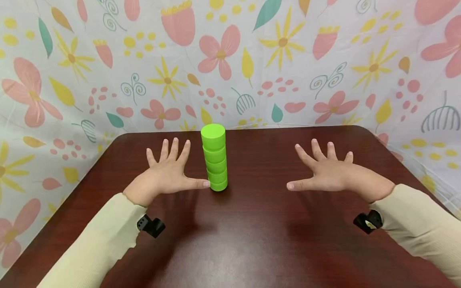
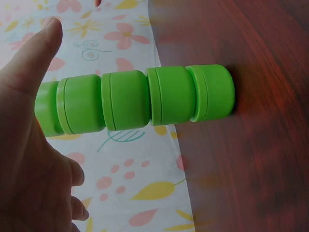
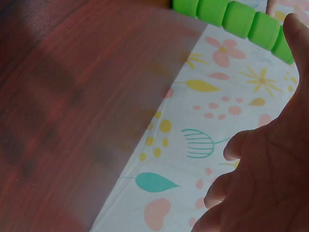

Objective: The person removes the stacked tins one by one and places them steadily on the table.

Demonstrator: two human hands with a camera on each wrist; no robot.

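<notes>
Your left hand [image 1: 166,174]: fingers spread, released, palm down over tabletop [image 1: 252,232]; thumb tip at base of stack [image 1: 215,158], touching or nearly so, cannot tell which. Stack: green discs, upright, near tabletop's far middle, slightly uneven. Your right hand [image 1: 325,172]: fingers spread, released, holding nothing, well apart from stack on its right. Floral cloth [image 1: 230,60] behind tabletop.
</notes>
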